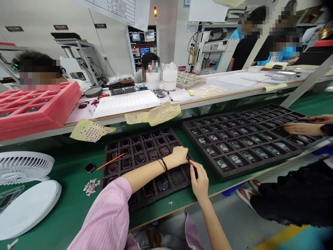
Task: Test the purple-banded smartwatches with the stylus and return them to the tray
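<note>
My left hand is closed, knuckles up, over the right side of a black foam tray. Close against it, my right hand has thumb and fingers pinched together at the tray's right edge. A small dark piece shows between the fingertips of both hands; most of it is hidden, so its kind cannot be told. Square watch cases with dark faces, such as one watch case, sit in the tray's compartments. A thin orange stick lies across the tray's left edge. One loose watch case rests left of the tray.
A larger foam tray of watch pieces lies to the right, with a co-worker's hand over it. White fan parts and paper scraps are left. A shelf edge with hanging yellow sheets and a pink foam tray runs ahead.
</note>
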Tool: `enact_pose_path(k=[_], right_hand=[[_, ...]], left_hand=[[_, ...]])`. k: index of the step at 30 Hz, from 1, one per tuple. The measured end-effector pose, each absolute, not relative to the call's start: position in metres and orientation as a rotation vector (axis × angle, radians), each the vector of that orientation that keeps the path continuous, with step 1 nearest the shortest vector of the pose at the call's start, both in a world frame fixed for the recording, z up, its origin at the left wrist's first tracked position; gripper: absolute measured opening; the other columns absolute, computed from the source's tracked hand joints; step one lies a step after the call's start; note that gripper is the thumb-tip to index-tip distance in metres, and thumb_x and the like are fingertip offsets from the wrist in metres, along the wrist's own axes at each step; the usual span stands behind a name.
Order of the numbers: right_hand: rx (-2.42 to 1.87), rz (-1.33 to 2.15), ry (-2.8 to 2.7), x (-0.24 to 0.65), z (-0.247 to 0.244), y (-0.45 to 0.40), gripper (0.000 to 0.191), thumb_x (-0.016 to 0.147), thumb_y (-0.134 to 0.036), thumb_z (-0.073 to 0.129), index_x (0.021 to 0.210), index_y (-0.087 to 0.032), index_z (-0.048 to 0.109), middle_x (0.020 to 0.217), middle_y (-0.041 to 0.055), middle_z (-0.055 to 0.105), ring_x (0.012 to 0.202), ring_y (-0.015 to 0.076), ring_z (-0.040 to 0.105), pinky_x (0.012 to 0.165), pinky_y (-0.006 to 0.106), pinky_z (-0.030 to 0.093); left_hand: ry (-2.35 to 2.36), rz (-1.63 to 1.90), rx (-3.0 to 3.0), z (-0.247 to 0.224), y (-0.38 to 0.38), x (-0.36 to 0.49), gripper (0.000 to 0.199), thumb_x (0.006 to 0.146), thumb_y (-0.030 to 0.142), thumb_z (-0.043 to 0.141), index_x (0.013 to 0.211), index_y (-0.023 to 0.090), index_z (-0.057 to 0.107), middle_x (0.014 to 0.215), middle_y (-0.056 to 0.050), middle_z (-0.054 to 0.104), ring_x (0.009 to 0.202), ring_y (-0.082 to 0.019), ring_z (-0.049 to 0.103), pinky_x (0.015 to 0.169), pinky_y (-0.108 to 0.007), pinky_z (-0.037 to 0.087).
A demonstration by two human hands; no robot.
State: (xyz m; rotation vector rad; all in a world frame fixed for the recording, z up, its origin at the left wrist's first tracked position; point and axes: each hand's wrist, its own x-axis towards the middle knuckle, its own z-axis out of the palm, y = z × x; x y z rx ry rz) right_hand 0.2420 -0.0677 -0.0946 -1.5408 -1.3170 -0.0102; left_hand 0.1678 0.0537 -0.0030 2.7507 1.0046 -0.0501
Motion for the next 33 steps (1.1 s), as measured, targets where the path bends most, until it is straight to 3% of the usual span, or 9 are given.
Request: enact_pose_path(k=[4, 9, 16, 25, 33], right_hand=[[-1.537, -0.006, -1.303, 0.242, -0.094, -0.068, 0.032, 0.095, -0.034, 0.039, 0.110, -0.019, 0.063, 0.104, 0.0140, 0.066, 0.101, 0.0266, 0.061, 0.087, 0.044, 0.049], [-1.536, -0.015, -1.321, 0.243, -0.093, -0.070, 0.030, 0.095, -0.031, 0.039, 0.109, -0.019, 0.063, 0.105, 0.0135, 0.067, 0.101, 0.0258, 0.061, 0.088, 0.043, 0.048], [-1.557, -0.048, -1.347, 0.242, -0.094, -0.070, 0.030, 0.095, -0.031, 0.040, 0.108, -0.018, 0.063, 0.104, 0.0136, 0.068, 0.100, 0.0261, 0.062, 0.089, 0.043, 0.047], [-1.587, -0.098, -1.365, 0.240, -0.094, -0.069, 0.031, 0.095, -0.032, 0.039, 0.107, -0.018, 0.064, 0.103, 0.0135, 0.069, 0.099, 0.0262, 0.062, 0.088, 0.042, 0.047], [-1.587, -0.154, -1.388, 0.241, -0.098, -0.069, 0.030, 0.095, -0.030, 0.040, 0.107, -0.017, 0.064, 0.102, 0.0133, 0.069, 0.098, 0.0256, 0.063, 0.087, 0.041, 0.048]], left_hand=[[0.973, 0.019, 2.716, 0.004, 0.060, 0.159, 0.026, 0.075, 0.030, 0.069, 0.097, 0.015, 0.067, 0.097, -0.010, 0.072, 0.093, -0.026, 0.068, 0.080, -0.032, 0.052], [0.919, 0.124, 2.662, 0.026, 0.055, 0.111, 0.042, 0.076, 0.046, 0.069, 0.109, 0.020, 0.065, 0.095, -0.002, 0.073, 0.087, -0.019, 0.068, 0.078, -0.025, 0.051], [0.896, -0.042, 2.738, 0.026, -0.005, 0.040, 0.036, 0.073, 0.037, 0.073, 0.105, 0.019, 0.069, 0.093, -0.009, 0.071, 0.085, -0.026, 0.068, 0.075, -0.032, 0.053], [0.733, -0.282, 2.870, 0.012, -0.016, 0.040, 0.031, 0.071, 0.016, 0.071, 0.102, 0.016, 0.068, 0.092, -0.011, 0.072, 0.093, -0.027, 0.063, 0.080, -0.033, 0.052], [0.909, -0.139, 2.682, 0.022, -0.008, 0.019, 0.038, 0.071, 0.031, 0.072, 0.108, 0.023, 0.067, 0.097, -0.007, 0.072, 0.091, -0.025, 0.066, 0.077, -0.031, 0.050]])
